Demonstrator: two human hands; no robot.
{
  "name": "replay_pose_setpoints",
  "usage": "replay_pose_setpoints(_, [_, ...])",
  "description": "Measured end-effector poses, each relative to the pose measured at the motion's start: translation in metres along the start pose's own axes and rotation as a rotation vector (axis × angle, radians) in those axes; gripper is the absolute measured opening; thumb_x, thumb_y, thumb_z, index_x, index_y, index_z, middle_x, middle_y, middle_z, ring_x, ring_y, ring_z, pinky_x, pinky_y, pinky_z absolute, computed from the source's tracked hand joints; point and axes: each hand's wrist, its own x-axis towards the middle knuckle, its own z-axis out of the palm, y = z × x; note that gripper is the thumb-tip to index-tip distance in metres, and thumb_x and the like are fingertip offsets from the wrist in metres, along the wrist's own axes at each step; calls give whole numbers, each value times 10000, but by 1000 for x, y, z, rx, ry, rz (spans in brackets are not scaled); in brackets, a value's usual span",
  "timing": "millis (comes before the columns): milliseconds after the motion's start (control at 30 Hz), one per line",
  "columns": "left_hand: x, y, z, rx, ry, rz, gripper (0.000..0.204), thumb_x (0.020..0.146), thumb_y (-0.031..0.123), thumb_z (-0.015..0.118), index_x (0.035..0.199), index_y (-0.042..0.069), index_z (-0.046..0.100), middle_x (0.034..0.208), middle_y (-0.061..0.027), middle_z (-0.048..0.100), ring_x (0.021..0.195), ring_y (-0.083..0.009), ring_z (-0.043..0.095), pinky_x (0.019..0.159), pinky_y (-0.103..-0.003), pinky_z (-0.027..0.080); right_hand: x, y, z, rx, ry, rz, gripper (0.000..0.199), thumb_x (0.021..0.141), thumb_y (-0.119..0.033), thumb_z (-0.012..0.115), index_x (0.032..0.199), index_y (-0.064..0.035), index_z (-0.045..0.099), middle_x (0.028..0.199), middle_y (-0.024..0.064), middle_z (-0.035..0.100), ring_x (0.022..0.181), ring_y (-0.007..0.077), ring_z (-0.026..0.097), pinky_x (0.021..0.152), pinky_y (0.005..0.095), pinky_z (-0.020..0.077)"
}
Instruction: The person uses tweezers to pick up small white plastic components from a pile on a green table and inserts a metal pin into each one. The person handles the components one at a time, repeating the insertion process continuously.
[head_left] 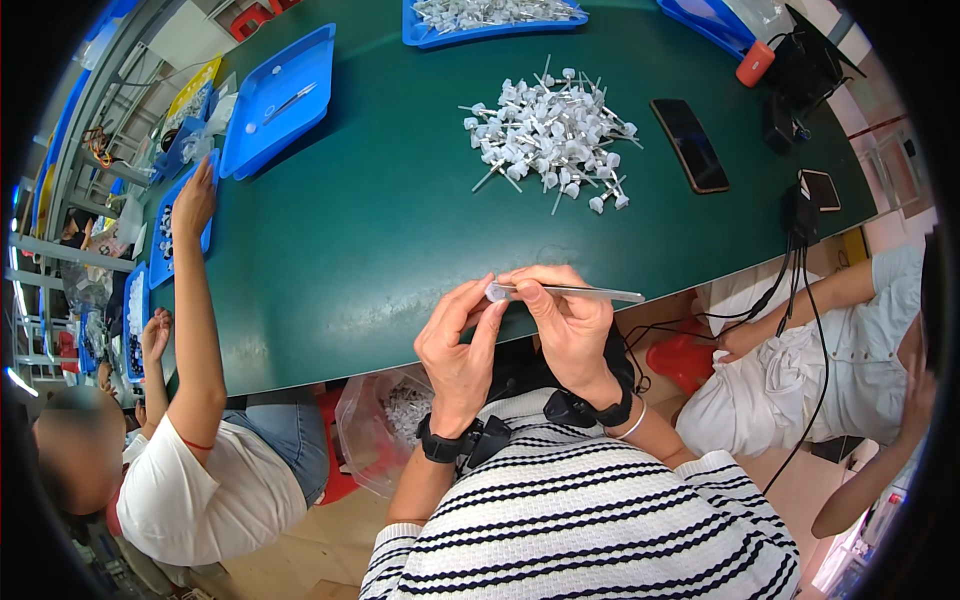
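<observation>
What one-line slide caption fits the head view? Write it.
Both hands, left and right, hold a small white part on a metal pin above a green table.

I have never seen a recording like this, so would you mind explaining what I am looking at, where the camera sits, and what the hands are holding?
There is no machine here: a person works with bare hands, and a wide-angle camera worn on their head looks down, which bends the edges of the picture. The left hand pinches a small white plastic piece, and the right hand holds a thin metal tool, apparently tweezers, against it. On the green table lie a pile of similar white pieces with pins, a dark phone and blue trays. A clear bag hangs below the table edge. Other people sit on both sides; one co-worker's hand reaches to a tray.
</observation>
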Motion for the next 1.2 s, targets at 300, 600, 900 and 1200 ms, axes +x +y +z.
replay_pose_setpoints(300, [-1, 1, 1, -7, -16, -7, 255, 838, -29, 693, 1092, -15, 673, 1063, -129, 670, 907, -155, 655, 774, -257, 544, 1, -1, 4, 40, 87, 15, 113, 921, -64, 630, 956, 31, 681, 912, 90, 703, 797, 139, 669, 708, 253, 528])
replay_pose_setpoints(600, [-5, -4, -1, -191, -59, -138, 259, 874, -7, 667, 1129, -49, 645, 1094, -117, 647, 943, -155, 643, 826, -255, 530, 3, -3, 1, -65, 76, -6, 104, 904, -62, 648, 910, 33, 689, 850, 87, 703, 723, 147, 661, 639, 261, 518])
replay_pose_setpoints(900, [-6, -9, 0, -192, -42, -129, 266, 855, -19, 671, 1121, -35, 659, 1060, -136, 663, 931, -167, 663, 815, -272, 553, 10, -7, -2, -171, 11, -60, 96, 890, -66, 660, 877, 26, 681, 790, 86, 683, 637, 168, 627, 564, 276, 483])
replay_pose_setpoints(1200, [-7, -8, 2, -354, -36, -251, 291, 874, -17, 660, 1159, -50, 610, 1061, -125, 657, 921, -160, 660, 819, -255, 536, 13, -7, -4, -174, -6, -1, 100, 888, -58, 660, 852, 34, 672, 763, 72, 673, 562, 143, 565, 511, 269, 443])
